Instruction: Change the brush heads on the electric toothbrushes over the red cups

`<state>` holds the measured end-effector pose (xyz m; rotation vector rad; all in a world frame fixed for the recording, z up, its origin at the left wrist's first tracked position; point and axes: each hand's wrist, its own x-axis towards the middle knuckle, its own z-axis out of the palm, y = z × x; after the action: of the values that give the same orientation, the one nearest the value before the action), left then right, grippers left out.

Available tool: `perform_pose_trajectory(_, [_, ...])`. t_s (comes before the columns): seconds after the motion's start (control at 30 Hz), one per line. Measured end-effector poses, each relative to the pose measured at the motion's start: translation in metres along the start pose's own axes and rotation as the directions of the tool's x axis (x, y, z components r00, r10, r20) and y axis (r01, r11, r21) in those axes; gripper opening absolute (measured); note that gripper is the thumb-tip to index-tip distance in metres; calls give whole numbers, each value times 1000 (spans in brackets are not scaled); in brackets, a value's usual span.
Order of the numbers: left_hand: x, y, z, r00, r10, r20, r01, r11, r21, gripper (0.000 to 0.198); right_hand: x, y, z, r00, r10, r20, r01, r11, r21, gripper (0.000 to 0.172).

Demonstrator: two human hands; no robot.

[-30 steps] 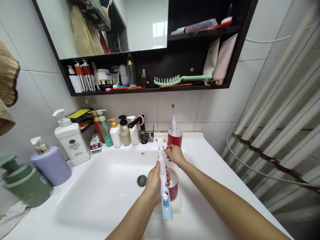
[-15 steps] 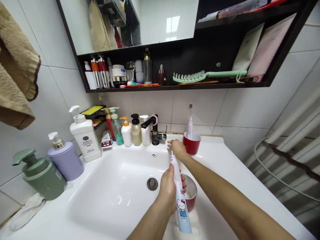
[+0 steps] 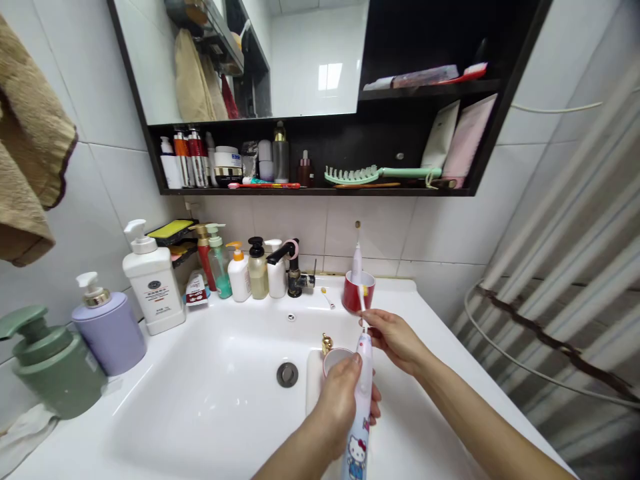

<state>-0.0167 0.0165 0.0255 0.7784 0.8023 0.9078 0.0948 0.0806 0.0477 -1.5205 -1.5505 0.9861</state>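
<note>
The left hand (image 3: 335, 401) has its grip around one smooth toothbrush handle (image 3: 364, 390); the right hand (image 3: 396, 339) pinches one slender brush head (image 3: 362, 299). Two round cups (image 3: 351, 299) stand right, far and near.

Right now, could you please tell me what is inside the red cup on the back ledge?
A pale electric toothbrush stands in the red cup, brush head up; the cup's wall hides the handle's lower end and the bottom.

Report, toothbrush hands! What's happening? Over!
Left hand grips pale, cylindrical, cartoon-printed toothbrush handle. Right hand pinches slim white, yellow-bristled brush head above it. Glossy red cup behind, not blocking hands.
</note>
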Motion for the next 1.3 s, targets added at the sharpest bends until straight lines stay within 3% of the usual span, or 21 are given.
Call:
perform_pose_trajectory(0.07, [-6,-8,6,998,-3,69,0,999,53,34,-24,4,-15,1000,17,-8,-14,952,305,15])
perform_pose_trajectory(0.13, [-10,-16,10,995,0,104,-10,995,95,35,-40,8,-24,999,41,25,-48,809,586,13])
perform_pose_trajectory(0.17, [-11,-19,12,993,3,115,-16,994,108,35,-45,9,-25,998,48,45,-66,740,669,14])
perform_pose_trajectory(0.23, [-11,-24,13,992,15,125,-31,991,129,36,-50,10,-26,997,52,64,-82,688,721,16])
perform_pose_trajectory(0.63, [-7,-31,14,992,54,111,-74,979,188,32,-52,10,-23,999,36,-32,-7,769,639,22])
perform_pose_trajectory(1.0, [-10,-31,18,998,39,50,-46,987,153,34,-51,12,-18,1000,18,25,-30,807,589,23])
perform_pose_trajectory(1.3, [-10,-29,17,997,14,73,-17,999,43,31,-54,11,-14,999,-13,47,-15,830,557,23])
